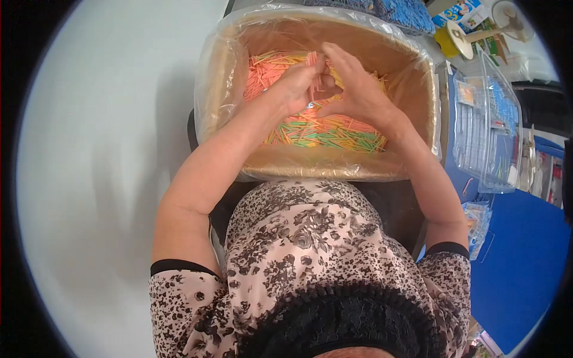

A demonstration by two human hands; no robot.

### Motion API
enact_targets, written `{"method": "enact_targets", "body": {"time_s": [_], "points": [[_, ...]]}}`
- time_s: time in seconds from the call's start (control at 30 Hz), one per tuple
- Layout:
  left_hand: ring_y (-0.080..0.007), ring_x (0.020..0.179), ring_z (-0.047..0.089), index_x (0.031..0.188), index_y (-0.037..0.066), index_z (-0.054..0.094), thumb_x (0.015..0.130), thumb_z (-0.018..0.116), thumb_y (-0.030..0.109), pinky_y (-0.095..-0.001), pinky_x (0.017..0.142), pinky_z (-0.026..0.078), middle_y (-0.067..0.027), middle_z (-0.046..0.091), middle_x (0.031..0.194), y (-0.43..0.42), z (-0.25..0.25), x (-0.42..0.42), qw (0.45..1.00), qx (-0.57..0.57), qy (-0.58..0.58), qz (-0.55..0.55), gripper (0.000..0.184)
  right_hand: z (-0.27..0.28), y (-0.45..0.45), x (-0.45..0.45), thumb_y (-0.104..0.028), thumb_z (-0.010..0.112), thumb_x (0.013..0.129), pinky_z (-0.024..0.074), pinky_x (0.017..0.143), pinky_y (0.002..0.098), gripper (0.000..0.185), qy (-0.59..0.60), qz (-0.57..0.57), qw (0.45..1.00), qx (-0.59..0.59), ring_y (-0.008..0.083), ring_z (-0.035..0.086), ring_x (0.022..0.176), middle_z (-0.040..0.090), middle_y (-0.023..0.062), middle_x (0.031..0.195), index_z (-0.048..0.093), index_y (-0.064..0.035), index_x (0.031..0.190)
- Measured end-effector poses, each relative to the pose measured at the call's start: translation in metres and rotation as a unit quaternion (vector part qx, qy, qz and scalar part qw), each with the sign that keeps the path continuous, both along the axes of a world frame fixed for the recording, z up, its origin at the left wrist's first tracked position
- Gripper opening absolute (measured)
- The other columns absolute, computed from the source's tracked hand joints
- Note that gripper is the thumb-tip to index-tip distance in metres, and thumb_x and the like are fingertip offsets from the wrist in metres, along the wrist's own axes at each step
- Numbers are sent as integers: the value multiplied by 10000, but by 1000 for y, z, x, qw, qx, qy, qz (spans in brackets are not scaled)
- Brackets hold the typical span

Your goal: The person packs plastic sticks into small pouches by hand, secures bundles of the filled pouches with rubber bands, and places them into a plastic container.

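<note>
In front of me stands a cardboard box (334, 166) lined with a clear plastic bag. Inside lies a loose heap of thin coloured sticks (334, 134), pink, orange, yellow and green; their exact kind I cannot make out. My left hand (298, 86) is closed around a small upright bunch of pink sticks (312, 74) above the heap. Facing it from the right, my right hand (361, 95) is curved with thumb and fingers apart, close to the bunch. Some of its fingertips are hidden behind the left hand.
A clear plastic tray (486, 125) with small packs stands right of the box on a blue surface (519, 268). Blue material (403, 15) lies beyond the box, near a white spool-like holder (462, 39). A pale wall or panel (107, 179) is at the left.
</note>
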State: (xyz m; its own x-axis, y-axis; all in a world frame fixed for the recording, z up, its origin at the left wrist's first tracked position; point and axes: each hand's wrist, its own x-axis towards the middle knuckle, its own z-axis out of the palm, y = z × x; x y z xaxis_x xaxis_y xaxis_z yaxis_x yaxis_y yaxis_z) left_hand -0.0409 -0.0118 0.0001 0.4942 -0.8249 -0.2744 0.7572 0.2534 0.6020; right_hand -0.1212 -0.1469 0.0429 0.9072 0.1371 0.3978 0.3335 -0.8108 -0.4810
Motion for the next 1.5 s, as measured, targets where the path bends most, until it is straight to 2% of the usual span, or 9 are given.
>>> {"method": "enact_targets", "body": {"time_s": [0.17,0.47,0.57,0.7,0.97,1.1,1.2,1.33,1.5], "points": [[-128,792,554,1053,74,535,973,473,273,-327,785,498,-6,562,874,0,29,-11,1000,18,-15,-2,222,-3,1,14,-237,806,630,436,951,395,770,25,51,997,-48,329,509,1145,489,181,1269,440,-70,1287],[-72,579,446,978,72,531,915,545,216,-244,479,374,9,505,757,-1,20,-9,974,139,-176,-34,158,17,-13,10,-177,758,695,474,871,329,545,8,8,996,86,271,584,1032,564,165,1135,533,-50,1175],[-55,531,384,951,71,524,879,598,205,-234,423,305,21,472,726,1,30,-12,948,192,-240,-84,169,25,-6,8,-206,709,764,504,746,325,326,187,-132,965,129,240,645,841,634,149,885,580,-24,1002],[-63,501,384,893,73,506,823,660,170,-225,415,301,27,466,707,0,24,-11,914,162,-350,-126,195,11,9,13,-488,664,751,505,627,386,471,140,-137,972,131,340,619,632,626,131,666,585,-32,840],[-88,650,450,963,73,535,754,711,129,-245,517,364,13,487,747,6,25,-3,896,210,-383,-77,280,-27,15,24,-408,643,806,485,579,407,377,-3,-131,986,105,304,637,636,612,141,634,584,-39,760],[-157,770,588,1012,67,563,636,830,224,-278,628,469,-53,602,848,17,-6,20,806,270,-519,-87,487,-13,-17,25,-263,631,855,418,501,346,310,3,-187,963,196,188,514,508,541,131,583,545,-4,708],[-264,962,602,1030,81,543,540,879,324,-371,800,466,-101,632,974,29,-33,34,531,497,-661,-187,642,1,-21,7,-256,631,852,420,505,348,302,71,-181,963,187,222,502,502,533,141,582,547,-4,708],[-285,961,613,1048,91,572,555,837,172,-382,780,480,-134,632,1037,28,-39,21,417,546,-703,-185,566,-15,-21,-1,-256,631,847,419,510,348,296,72,-174,973,132,258,486,497,515,152,572,552,-3,716],[-304,1043,571,1047,119,543,529,869,303,-486,911,366,-97,626,1071,45,-76,44,471,522,-688,-177,640,-18,-18,-2,-269,623,851,423,521,366,308,50,-167,978,118,288,495,500,515,161,568,554,2,721]]}}
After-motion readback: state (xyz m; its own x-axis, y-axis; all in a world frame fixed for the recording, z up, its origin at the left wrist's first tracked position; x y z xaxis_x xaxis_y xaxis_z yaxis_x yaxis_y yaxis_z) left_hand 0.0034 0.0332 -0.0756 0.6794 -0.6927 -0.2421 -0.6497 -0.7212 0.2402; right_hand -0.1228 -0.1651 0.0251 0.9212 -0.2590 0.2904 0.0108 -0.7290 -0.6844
